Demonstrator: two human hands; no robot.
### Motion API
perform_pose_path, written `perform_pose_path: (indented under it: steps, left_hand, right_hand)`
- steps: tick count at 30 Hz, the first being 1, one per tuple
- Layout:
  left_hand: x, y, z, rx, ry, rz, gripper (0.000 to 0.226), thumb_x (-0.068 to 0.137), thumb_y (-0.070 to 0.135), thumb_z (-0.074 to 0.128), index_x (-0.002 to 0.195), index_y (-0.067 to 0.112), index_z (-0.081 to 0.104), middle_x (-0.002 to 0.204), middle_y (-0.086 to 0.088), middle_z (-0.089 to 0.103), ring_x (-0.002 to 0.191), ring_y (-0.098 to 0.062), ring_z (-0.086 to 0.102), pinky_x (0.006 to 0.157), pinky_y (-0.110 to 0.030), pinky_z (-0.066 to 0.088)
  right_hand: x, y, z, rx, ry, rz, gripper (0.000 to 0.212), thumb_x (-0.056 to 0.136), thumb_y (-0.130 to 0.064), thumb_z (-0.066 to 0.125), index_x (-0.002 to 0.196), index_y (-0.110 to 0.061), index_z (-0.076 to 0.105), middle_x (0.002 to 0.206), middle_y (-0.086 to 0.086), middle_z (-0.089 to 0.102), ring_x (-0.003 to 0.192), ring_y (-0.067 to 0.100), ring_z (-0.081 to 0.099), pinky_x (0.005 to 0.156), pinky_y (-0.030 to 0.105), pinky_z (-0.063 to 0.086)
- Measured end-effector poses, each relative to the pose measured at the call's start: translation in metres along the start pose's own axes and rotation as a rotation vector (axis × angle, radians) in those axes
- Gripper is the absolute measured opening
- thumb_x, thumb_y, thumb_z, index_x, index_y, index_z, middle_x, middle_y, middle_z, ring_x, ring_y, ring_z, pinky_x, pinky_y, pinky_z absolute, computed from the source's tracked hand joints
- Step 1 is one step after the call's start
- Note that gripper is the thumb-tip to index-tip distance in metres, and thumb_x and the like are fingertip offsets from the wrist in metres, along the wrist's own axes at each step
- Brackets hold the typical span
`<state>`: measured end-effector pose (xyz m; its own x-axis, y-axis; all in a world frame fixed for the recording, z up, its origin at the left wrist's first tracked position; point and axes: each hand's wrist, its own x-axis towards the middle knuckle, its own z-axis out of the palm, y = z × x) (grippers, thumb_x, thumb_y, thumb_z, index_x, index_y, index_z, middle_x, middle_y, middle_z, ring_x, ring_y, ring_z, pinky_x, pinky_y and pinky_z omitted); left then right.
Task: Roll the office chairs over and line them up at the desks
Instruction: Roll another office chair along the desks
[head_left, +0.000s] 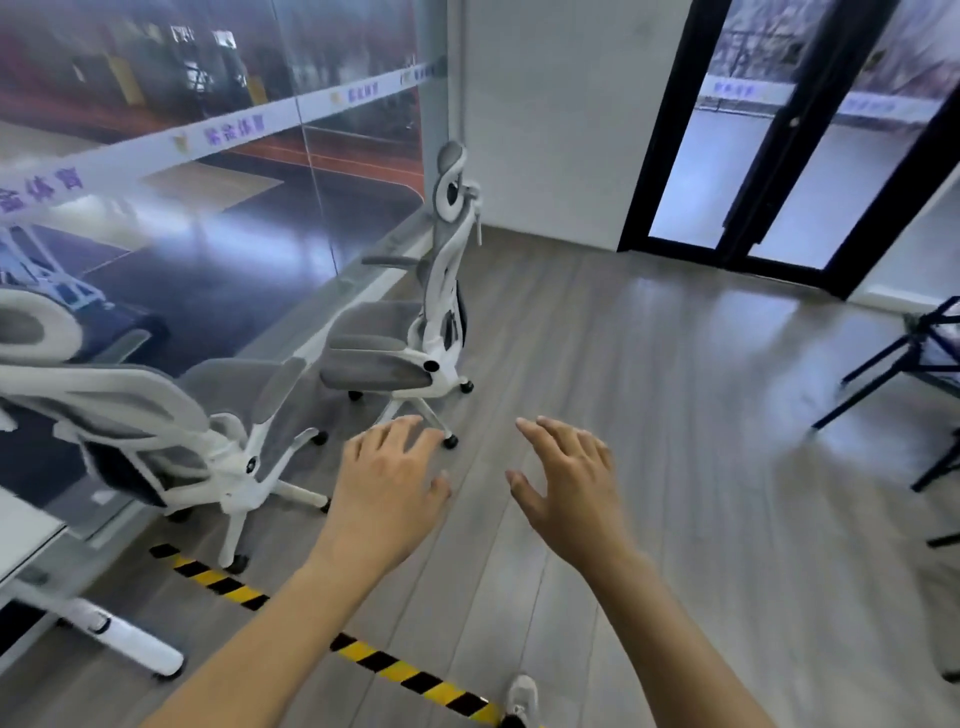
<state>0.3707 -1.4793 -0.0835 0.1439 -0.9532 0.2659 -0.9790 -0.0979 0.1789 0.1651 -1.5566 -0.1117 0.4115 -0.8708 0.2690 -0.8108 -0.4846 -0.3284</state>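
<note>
Two grey-and-white office chairs stand along the glass wall on the left. The nearer chair (171, 415) is at the left, its back towards me. The farther chair (410, 322) stands upright beyond it, side-on, its backrest on the right. My left hand (389, 483) and my right hand (566, 483) are stretched out in front of me above the floor, fingers spread, holding nothing. Neither hand touches a chair. A white desk corner (26, 535) with a white leg shows at the lower left.
A glass wall (208, 182) runs along the left. A black-framed glass door (779, 156) stands at the back right. Black metal frame legs (893, 364) sit at the right edge. Yellow-black tape (384, 660) crosses the wood floor near my shoe (522, 696).
</note>
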Motion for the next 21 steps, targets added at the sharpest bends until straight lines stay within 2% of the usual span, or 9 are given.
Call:
perform_pose_path:
  steps: [7,13,21]
  left_hand:
    - [0.180,0.037,0.040,0.023,0.033,-0.018,0.036,0.089,0.039,0.058,0.123,0.029,0.059,0.128,0.002,0.059,0.119,-0.022,0.055,0.101,-0.041,0.041]
    - [0.297,0.027,0.079,0.009,0.054,-0.102,0.036,0.083,0.040,0.050,0.115,0.030,0.063,0.117,0.005,0.062,0.108,-0.023,0.059,0.093,-0.039,0.043]
    - [0.488,-0.011,0.155,-0.031,0.128,-0.172,0.031,0.076,0.030,0.074,0.105,0.026,0.066,0.109,0.002,0.065,0.096,-0.026,0.064,0.085,-0.042,0.049]
  right_hand:
    - [0.176,0.110,-0.007,-0.049,-0.052,-0.006,0.060,0.094,-0.055,0.052,0.148,-0.031,0.041,0.141,-0.004,0.054,0.133,0.020,0.045,0.117,0.041,0.026]
    - [0.307,0.164,0.007,-0.032,-0.098,-0.037,0.061,0.096,-0.056,0.050,0.150,-0.032,0.038,0.146,-0.004,0.050,0.136,0.021,0.043,0.119,0.040,0.022]
    - [0.509,0.224,0.054,-0.017,-0.159,-0.063,0.058,0.098,-0.054,0.048,0.151,-0.035,0.035,0.149,-0.008,0.047,0.139,0.016,0.040,0.119,0.036,0.019]
